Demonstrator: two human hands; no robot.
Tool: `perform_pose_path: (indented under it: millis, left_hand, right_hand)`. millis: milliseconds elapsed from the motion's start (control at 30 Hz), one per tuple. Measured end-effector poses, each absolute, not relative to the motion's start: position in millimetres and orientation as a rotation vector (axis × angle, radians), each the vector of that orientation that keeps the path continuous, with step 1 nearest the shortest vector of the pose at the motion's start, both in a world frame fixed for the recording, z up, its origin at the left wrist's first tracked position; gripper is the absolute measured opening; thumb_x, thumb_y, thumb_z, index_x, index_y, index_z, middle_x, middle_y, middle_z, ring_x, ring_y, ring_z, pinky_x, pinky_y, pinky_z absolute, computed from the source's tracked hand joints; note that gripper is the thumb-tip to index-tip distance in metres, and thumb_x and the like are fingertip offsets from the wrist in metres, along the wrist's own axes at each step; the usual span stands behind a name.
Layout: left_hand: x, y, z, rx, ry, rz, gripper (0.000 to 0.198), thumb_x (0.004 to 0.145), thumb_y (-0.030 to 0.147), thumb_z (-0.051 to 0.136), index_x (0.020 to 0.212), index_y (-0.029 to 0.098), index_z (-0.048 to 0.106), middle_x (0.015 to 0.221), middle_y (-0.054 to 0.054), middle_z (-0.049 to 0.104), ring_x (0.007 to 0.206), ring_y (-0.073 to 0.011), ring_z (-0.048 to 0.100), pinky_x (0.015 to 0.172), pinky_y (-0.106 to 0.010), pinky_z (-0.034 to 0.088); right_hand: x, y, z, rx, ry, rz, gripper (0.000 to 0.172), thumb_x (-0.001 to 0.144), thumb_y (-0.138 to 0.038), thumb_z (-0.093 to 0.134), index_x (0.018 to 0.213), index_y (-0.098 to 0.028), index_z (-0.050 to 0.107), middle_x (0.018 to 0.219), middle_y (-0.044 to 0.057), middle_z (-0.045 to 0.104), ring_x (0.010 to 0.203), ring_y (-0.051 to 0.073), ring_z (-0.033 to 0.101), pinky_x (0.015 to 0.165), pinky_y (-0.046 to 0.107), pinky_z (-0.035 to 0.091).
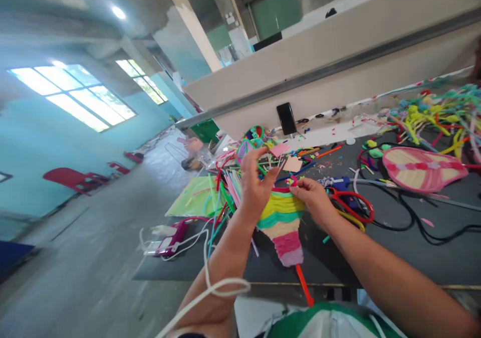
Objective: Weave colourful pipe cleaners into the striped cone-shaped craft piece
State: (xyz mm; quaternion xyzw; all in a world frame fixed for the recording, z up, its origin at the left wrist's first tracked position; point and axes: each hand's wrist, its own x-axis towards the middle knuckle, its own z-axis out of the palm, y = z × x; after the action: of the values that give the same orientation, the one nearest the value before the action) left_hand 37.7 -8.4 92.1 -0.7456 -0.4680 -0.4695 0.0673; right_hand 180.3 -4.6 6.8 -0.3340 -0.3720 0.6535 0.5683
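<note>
A fan-shaped piece (280, 220) with yellow, green, cream and pink fuzzy stripes lies on the dark table, its orange-red stick handle (304, 285) pointing toward me over the front edge. My left hand (256, 185) is raised over the fan's upper left side with thumb and fingers apart; I see nothing held in it. At the fan's top edge, my right hand (313, 200) pinches a small pink decoration (291, 181) with bits of yellow and other colours. Red-handled scissors (353, 205) lie just right of that hand.
A finished-looking pink and cream fan (424, 169) lies at right beside black cables (409, 222). Colourful pipe cleaners (424, 120) are heaped behind it. A phone (286, 118) stands against the partition. A purple power strip (173, 240) with white cords sits at the left edge.
</note>
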Motion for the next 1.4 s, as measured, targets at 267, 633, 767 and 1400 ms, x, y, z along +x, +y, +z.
perform_pose_path:
  millis: [267, 633, 767, 1400]
  left_hand:
    - [2, -30, 53, -2.142, -1.985, -2.47, 0.048, 0.083, 0.041, 0.063, 0.126, 0.024, 0.049, 0.121, -0.009, 0.06, 0.106, -0.0188, 0.063, 0.087, -0.031, 0.052]
    - [27, -24, 51, -1.929, -2.344, -3.067, 0.041, 0.058, 0.024, 0.083, 0.095, 0.014, 0.069, 0.077, -0.005, 0.074, 0.068, -0.021, 0.071, 0.068, -0.032, 0.058]
    - [27, -25, 44, -1.986, -2.342, -3.027, 0.043, 0.06, 0.023, 0.083, 0.1, 0.015, 0.069, 0.081, -0.005, 0.075, 0.07, -0.0209, 0.072, 0.07, -0.032, 0.058]
    - [8, -10, 20, -1.982, -2.318, -3.322, 0.034, 0.062, 0.018, 0.083, 0.094, 0.014, 0.071, 0.085, -0.008, 0.076, 0.073, -0.0233, 0.072, 0.073, -0.035, 0.059]
  right_hand:
    - [194, -1, 16, -0.593, -0.74, 1.564, 0.028, 0.058, -0.038, 0.081, 0.072, -0.021, 0.065, 0.066, -0.002, 0.067, 0.059, 0.014, 0.059, 0.061, 0.027, 0.046]
    - [198, 11, 1, -0.774, -0.849, 1.394, 0.019, 0.07, -0.038, 0.068, 0.074, -0.021, 0.061, 0.06, -0.004, 0.058, 0.053, 0.012, 0.05, 0.052, 0.025, 0.036]
    - [196, 8, 2, -0.877, -0.966, 1.198, 0.026, 0.072, -0.042, 0.068, 0.066, -0.02, 0.057, 0.058, -0.004, 0.05, 0.056, 0.011, 0.044, 0.053, 0.025, 0.032]
    - [202, 11, 9, -0.79, -0.63, 1.745, 0.027, 0.048, -0.029, 0.085, 0.058, -0.017, 0.063, 0.053, -0.002, 0.064, 0.049, 0.011, 0.056, 0.053, 0.024, 0.044]
